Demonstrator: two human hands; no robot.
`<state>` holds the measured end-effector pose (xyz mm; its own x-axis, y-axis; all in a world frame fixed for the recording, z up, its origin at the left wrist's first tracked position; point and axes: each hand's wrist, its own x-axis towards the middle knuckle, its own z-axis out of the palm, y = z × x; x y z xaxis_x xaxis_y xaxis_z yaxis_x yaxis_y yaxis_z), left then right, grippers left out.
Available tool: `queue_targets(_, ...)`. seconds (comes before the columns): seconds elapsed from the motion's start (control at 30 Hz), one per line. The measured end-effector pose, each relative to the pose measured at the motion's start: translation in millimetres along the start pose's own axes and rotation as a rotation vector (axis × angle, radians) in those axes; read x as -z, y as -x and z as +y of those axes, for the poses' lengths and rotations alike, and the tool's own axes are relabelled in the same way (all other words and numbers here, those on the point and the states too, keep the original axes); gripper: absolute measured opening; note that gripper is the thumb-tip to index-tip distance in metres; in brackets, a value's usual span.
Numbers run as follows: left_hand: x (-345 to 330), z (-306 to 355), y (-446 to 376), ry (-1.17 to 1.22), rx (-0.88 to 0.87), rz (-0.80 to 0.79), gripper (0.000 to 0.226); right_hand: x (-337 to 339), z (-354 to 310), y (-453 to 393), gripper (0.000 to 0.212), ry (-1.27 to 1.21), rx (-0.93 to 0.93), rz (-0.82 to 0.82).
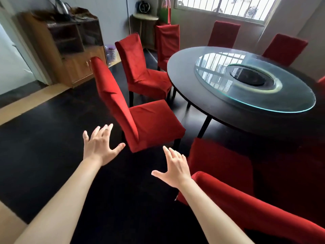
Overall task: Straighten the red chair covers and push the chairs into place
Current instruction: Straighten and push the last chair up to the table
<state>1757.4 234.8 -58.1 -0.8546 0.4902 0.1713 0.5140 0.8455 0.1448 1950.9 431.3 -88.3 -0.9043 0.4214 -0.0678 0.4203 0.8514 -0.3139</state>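
Note:
Several chairs in red covers ring a round dark table [182,71]. The nearest chair [140,118] stands pulled out from the table, its back towards me and its cover creased on the backrest. My left hand [99,147] is stretched out with spread fingers just short of that backrest, touching nothing. My right hand [173,166] is also spread and empty, below the seat's near corner. A second chair [140,71] stands behind it, also away from the table. Another red chair [237,196] is close at my lower right.
A glass turntable [219,88] lies on the table. More red chairs [224,33] stand along the far side under a barred window. A wooden cabinet [70,50] is at the left wall and a small side table [146,17] in the far corner. Dark floor lies in front.

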Motion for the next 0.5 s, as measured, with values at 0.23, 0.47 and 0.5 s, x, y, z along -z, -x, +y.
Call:
queue_targets(0.23, -5, -49, -76, 0.014, -0.072, 0.000, 0.088, -9, -38, -65, 0.106, -0.002, -0.064, 0.037)
queue_targets(0.47, 6, -78, -177, 0.016, -0.204, 0.030, 0.085, -11, -66, -152, 0.105, -0.022, -0.156, 0.070)
queue_targets(0.5, 8, -85, -188, 0.009, -0.218, 0.024, 0.084, -11, -73, -162, 0.105, -0.033, -0.167, 0.061)
